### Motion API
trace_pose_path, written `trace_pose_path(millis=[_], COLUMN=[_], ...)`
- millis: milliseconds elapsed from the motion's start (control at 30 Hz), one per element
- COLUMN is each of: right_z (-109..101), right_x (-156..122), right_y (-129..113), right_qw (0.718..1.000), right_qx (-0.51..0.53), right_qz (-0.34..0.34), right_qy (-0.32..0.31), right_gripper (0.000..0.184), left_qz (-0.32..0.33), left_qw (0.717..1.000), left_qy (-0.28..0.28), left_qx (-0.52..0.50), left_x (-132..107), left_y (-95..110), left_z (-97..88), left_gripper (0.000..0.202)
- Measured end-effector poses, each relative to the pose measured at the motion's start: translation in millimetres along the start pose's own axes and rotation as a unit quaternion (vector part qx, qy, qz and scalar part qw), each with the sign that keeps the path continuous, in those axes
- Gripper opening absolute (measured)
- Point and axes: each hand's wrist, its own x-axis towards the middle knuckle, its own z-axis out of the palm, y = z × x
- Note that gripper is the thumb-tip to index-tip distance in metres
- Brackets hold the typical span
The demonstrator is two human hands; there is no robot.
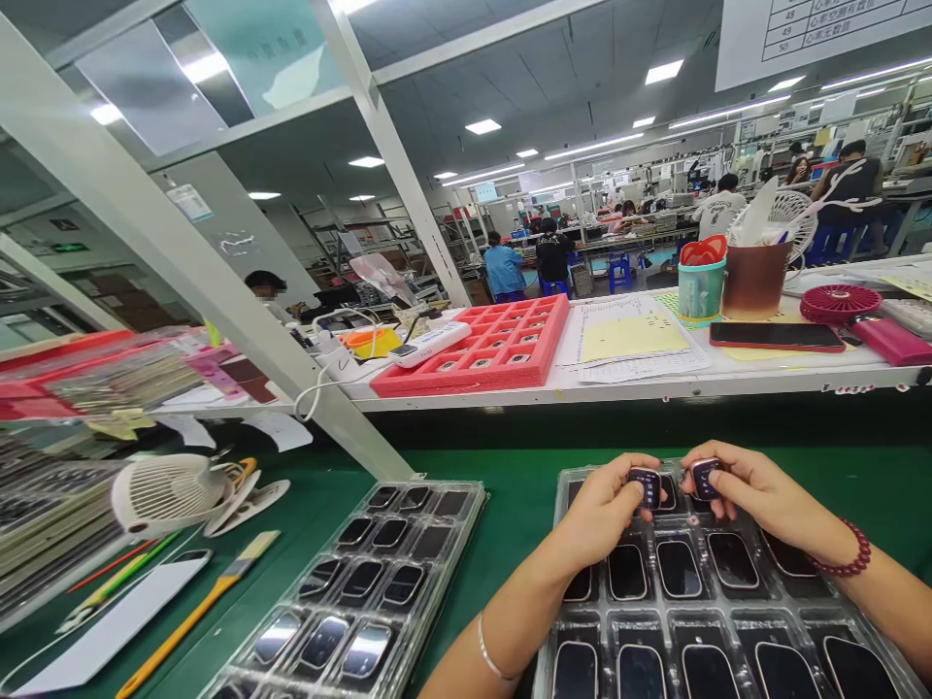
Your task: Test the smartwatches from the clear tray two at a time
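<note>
1. The left hand [606,507] is gripping a small, rounded-square black watch body [647,488] between thumb and fingers; its glossy face is showing white lit marks inside a smooth, pale rim.
2. The right hand [753,493] is gripping a second rounded-square black watch body [705,479] in a similar pinch, its face also showing lit marks. The two hands are hovering apart but near each other.
3. Beneath them, a clear moulded plastic tray [655,615] is lying on the right of the smooth green desk [510,524]; its ridged, shiny walls are surrounding rows of dark, glass-faced watch bodies [679,569] with rounded corners.
4. To the left, another clear plastic tray [441,586] is lying at a slant, its nearer glassy squares reflecting white light.
5. Farther left, a pale-bristled brush with a yellow-orange handle [193,621] is resting beside a flat white slab [116,621], and a rounded white fan with a slatted grille [171,493] is sitting beyond them.
6. On the far side, a white shelf [618,392] is carrying a matte red foam tray [466,382] with square pockets and a brown cylindrical cup [753,282].
7. Dark red round beads [860,549] are circling the right wrist; a thin, smooth silver bangle [489,649] is circling the left.
</note>
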Motion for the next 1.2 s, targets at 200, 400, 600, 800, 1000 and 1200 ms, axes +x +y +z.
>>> trace_pose_path(millis=[200,400,600,800,1000,1200], right_z=[3.5,3.7,2.6,0.1,-0.6,-1.8], right_x=[-2.7,-4.1,-3.7,-1.5,-2.4,-1.8], right_y=[-1.7,-1.1,-0.5,3.1,3.1,3.4], right_qw=[1.0,0.998,0.997,0.998,0.998,0.999], right_qx=[0.015,0.03,0.045,0.054,0.053,0.033], right_qz=[0.007,0.004,0.013,0.007,0.007,0.01], right_qy=[-0.022,-0.047,-0.057,-0.018,-0.02,0.0], right_gripper=[0.029,0.032,0.026,0.035,0.029,0.037], left_qz=[0.011,0.016,0.008,0.014,0.006,0.024], left_qw=[1.0,1.0,0.999,0.999,0.999,0.999], left_qy=[0.019,0.01,0.0,0.008,-0.014,0.004], left_qx=[-0.01,-0.011,-0.032,-0.037,-0.029,-0.04], left_x=[0.3,-1.0,-0.5,0.8,0.2,-1.1], left_y=[1.8,4.6,4.0,-0.2,-0.6,2.1], left_z=[0.9,1.0,0.2,-1.1,-0.7,1.0], left_gripper=[0.043,0.03,0.037,0.055,0.035,0.048])
